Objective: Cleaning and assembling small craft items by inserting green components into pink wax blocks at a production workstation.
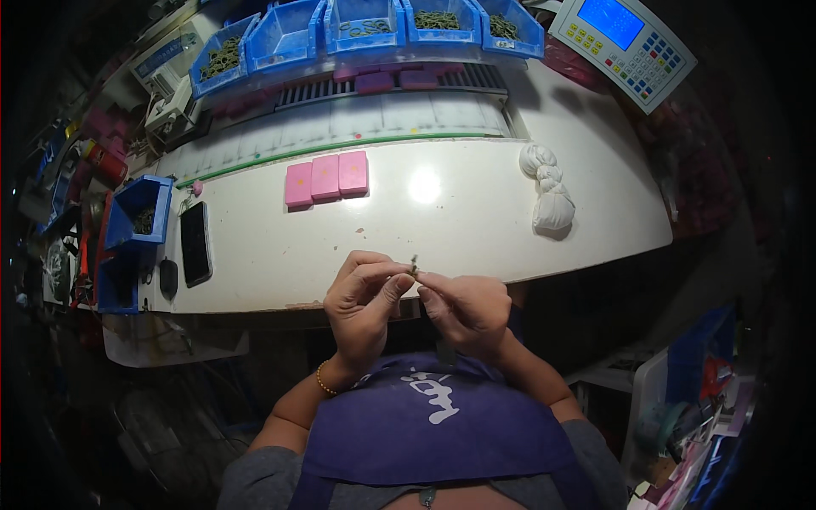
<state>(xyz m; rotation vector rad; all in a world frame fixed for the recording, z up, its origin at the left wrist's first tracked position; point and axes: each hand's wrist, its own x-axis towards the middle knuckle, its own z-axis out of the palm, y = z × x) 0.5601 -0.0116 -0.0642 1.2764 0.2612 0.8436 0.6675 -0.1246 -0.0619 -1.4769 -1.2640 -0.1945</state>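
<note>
Just past the table's near edge, my two hands meet over a small grey-green piece (414,264), too small to name. My left hand (364,299) pinches it between thumb and forefinger, the other fingers curled. From the other side, the fingertips of my right hand (470,311) close on the same piece. Beyond them on the white table (459,221) lie three pink blocks (326,178), side by side in a row. A knotted white cloth bundle (548,189) rests farther right.
Blue bins (444,24) line the back, several holding small greenish pieces. A keypad device with a blue screen (625,51) stands at back right. On the left are a phone (195,244), a small black oval object (168,276) and a blue bin (138,212). A green strip (327,143) crosses behind the blocks.
</note>
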